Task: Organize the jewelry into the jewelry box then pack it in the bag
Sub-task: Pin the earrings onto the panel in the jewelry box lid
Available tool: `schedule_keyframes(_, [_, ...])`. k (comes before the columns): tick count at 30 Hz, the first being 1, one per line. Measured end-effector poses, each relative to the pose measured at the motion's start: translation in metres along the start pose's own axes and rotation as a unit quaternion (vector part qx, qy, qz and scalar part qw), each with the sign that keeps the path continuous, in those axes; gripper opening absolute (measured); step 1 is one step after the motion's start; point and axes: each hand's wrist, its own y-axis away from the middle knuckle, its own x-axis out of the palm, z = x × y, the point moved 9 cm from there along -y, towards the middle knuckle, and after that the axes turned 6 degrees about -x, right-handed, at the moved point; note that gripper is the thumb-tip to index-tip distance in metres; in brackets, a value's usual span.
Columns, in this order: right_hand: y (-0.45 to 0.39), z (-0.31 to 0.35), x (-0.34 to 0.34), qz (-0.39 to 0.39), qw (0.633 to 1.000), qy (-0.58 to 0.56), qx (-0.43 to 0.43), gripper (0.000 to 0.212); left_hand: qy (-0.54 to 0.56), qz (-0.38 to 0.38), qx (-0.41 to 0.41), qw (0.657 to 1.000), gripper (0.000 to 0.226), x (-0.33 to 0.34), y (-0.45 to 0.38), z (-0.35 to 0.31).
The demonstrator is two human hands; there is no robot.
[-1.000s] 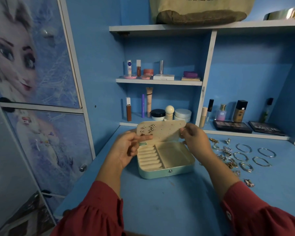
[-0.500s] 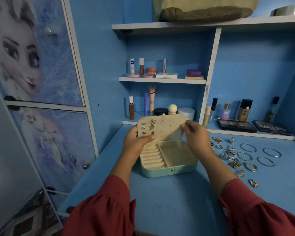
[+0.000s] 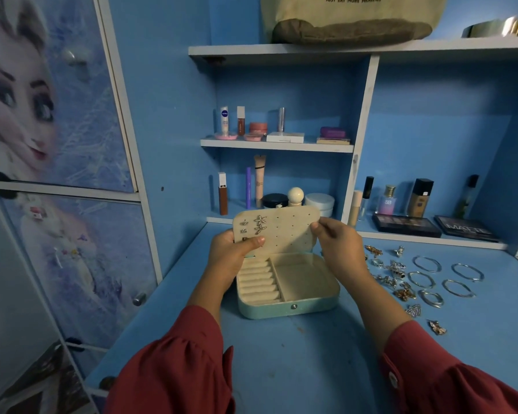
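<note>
An open teal jewelry box point(image 3: 287, 308) sits on the blue desk, with cream ring rolls on its left and a bare compartment on its right. Above it I hold a cream earring panel point(image 3: 284, 231) upright, several small earrings pinned in its top left corner. My left hand point(image 3: 228, 258) grips the panel's lower left edge, thumb on its front. My right hand point(image 3: 338, 243) pinches its right edge. Loose earrings and rings point(image 3: 396, 274) and silver bangles point(image 3: 449, 277) lie on the desk to the right. A beige tote bag point(image 3: 353, 16) rests on the top shelf.
Cosmetics bottles point(image 3: 259, 180) and jars fill the shelves behind the box, with two dark makeup palettes point(image 3: 405, 225) on the low ledge at right. A cupboard door with a cartoon picture point(image 3: 57, 115) stands at the left. The blue desk point(image 3: 296, 354) extends toward me.
Both hands have lifted the earring panel from a backward lean to upright above the box. The box and the loose jewelry stay where they were.
</note>
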Motion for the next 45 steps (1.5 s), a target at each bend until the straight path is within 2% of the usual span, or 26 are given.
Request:
schedule_keyframes(9, [0.0, -0.002, 0.001, 0.007, 1.0, -0.004, 0.005, 0.029, -0.014, 0.005, 0.004, 1.0, 0.021, 0.0, -0.001, 0.002])
schedule_keyframes(15, [0.0, -0.008, 0.001, 0.011, 1.0, -0.001, 0.006, 0.027, 0.005, 0.032, -0.018, 0.999, 0.043, -0.011, -0.005, 0.006])
schedule_keyframes(23, [0.001, -0.005, 0.001, 0.008, 1.0, -0.004, 0.004, 0.029, -0.026, 0.005, 0.037, 0.999, 0.014, -0.028, 0.0, -0.006])
schedule_keyframes(45, [0.001, 0.0, -0.001, 0.005, 1.0, -0.014, -0.001, 0.028, -0.078, 0.005, 0.045, 0.996, 0.02, -0.015, -0.005, -0.001])
